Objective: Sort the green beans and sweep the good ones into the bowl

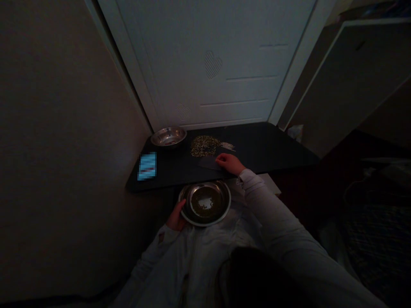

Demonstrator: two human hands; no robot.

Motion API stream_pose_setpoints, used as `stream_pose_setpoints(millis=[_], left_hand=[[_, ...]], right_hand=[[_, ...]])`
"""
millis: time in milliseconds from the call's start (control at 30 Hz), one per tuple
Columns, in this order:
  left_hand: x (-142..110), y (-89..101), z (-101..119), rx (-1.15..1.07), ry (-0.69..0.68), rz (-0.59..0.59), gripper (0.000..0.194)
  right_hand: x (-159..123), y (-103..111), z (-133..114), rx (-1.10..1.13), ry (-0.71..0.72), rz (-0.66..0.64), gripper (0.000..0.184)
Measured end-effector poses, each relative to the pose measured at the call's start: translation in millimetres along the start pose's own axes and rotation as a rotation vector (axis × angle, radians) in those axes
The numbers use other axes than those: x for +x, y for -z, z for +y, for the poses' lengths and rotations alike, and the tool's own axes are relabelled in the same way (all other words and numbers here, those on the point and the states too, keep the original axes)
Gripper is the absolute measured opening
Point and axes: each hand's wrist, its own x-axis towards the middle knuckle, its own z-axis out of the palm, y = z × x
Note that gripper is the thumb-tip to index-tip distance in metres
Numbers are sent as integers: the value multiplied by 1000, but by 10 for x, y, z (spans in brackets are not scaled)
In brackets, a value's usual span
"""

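Note:
My left hand point(176, 216) grips the left rim of a shiny metal bowl point(227, 204), held over my lap just below the table edge. Small greenish grains point(196, 206) lie in it around a bright bare patch. My right hand point(230, 163) is closed above the front of the dark table point(257, 149). A thin, flat dark piece point(210, 162) shows at its fingertips; in this dim light its kind is unclear. Just beyond lies a spread pile of small mixed grains or seeds point(205, 144), with a paler little heap point(227, 146) at its right.
Another metal bowl point(168, 137) stands at the table's back left corner. In front of it lies a phone-like thing with a blurred blue face point(147, 166). A white door point(180, 55) rises behind the table, and a wall point(64, 128) borders the left side.

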Motion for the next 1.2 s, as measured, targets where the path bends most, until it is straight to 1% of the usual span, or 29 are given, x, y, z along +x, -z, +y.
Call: stream_pose_setpoints(millis=[167, 367, 533, 600, 700, 767, 833, 900, 967, 1000, 1067, 1200], left_hand=[[36, 28, -5, 12, -10, 7, 22], [32, 1, -3, 24, -31, 37, 20], [27, -18, 4, 30, -40, 8, 22], [30, -17, 8, 34, -16, 30, 21], [22, -5, 17, 28, 3, 55, 22], [7, 10, 24, 24, 1, 47, 23], [-7, 31, 30, 23, -9, 40, 24], [-9, 58, 30, 22, -12, 43, 23], [0, 87, 22, 16, -15, 37, 23], [7, 98, 16, 12, -15, 29, 24], [18, 109, 2, 7, -16, 23, 24], [11, 82, -11, 12, 6, 33, 23]], right_hand=[[-34, 2, -39, 7, 12, -22, 23], [-63, 16, -59, 48, 22, -77, 24], [-78, 18, -76, 69, 24, -83, 23], [-79, 16, -89, 114, 28, -96, 23], [-72, 36, -91, 297, 39, -119, 24], [-56, 77, -50, 440, 18, -52, 24], [-31, 135, 41, 515, -45, 100, 24], [0, 195, 168, 482, -136, 278, 23], [27, 237, 289, 364, -205, 387, 23], [37, 248, 335, 302, -231, 405, 23], [50, 253, 385, 183, -233, 406, 22], [67, 234, 372, 43, -204, 379, 23]])
